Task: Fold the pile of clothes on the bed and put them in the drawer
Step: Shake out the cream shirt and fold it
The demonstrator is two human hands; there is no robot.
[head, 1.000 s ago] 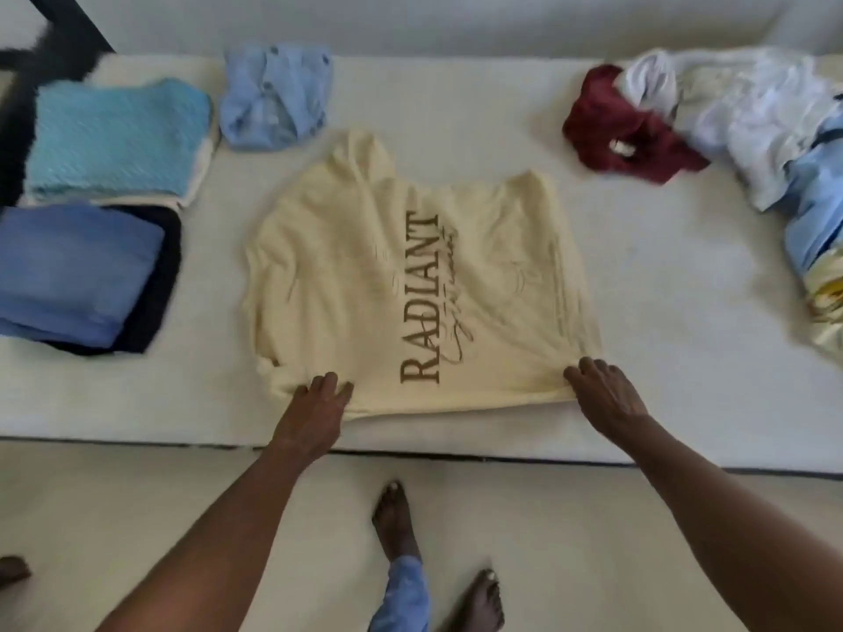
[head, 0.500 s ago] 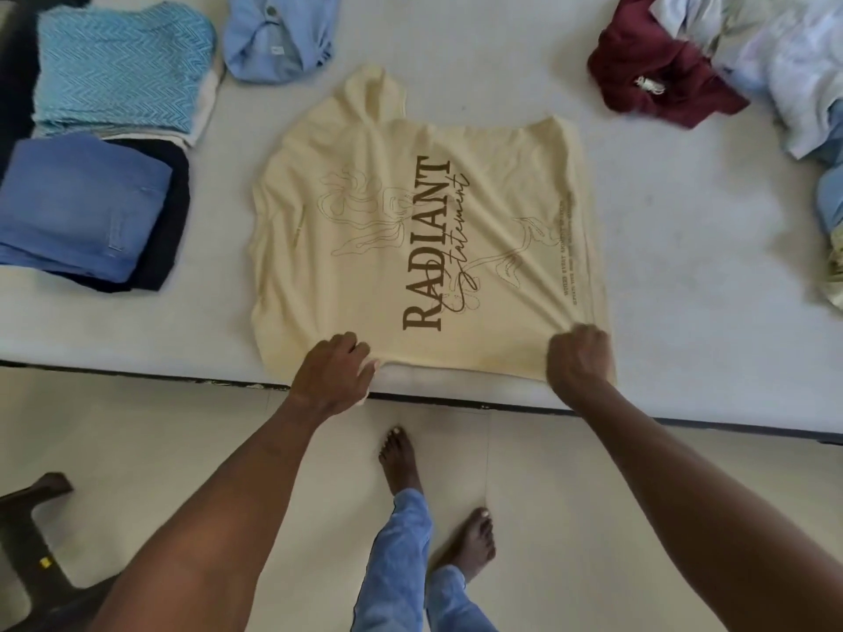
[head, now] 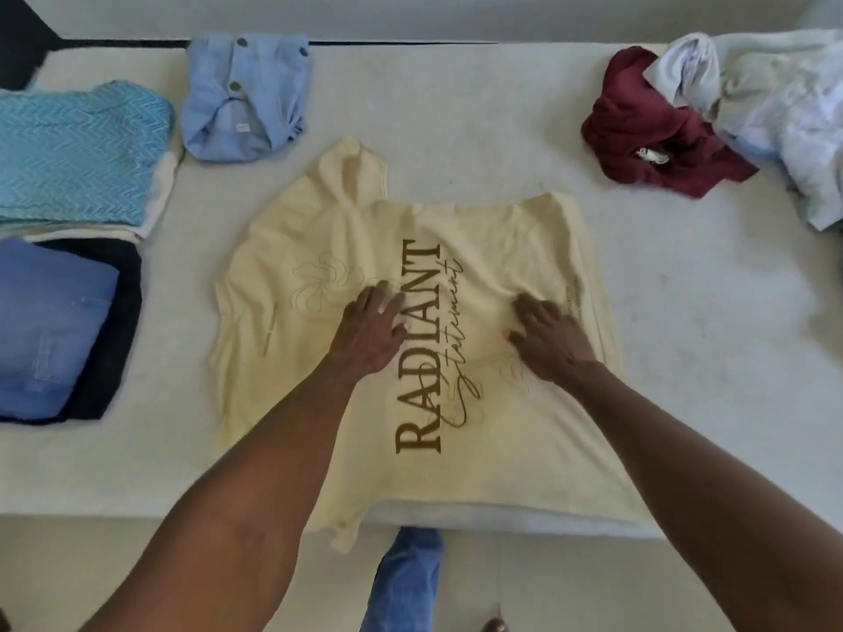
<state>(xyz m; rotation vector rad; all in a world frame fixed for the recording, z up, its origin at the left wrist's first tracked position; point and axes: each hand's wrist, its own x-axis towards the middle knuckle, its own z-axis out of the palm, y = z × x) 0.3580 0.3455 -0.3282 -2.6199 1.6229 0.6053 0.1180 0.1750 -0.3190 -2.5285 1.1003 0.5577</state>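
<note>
Yellow shirt lies flat on the bed, printed side up, its lower edge hanging over the bed's near side; one sleeve points toward the far edge. Left hand rests on the cloth just left of the lettering, fingers straight and pressing flat, gripping nothing; right hand rests just right of the lettering, fingers spread flat on the cloth, likewise loose. At far left sit folded clothes: a teal knit on top of pale pieces, and blue jeans on a dark garment; a light blue shirt lies near them. At far right lies the unfolded pile, a maroon garment at its left.
</note>
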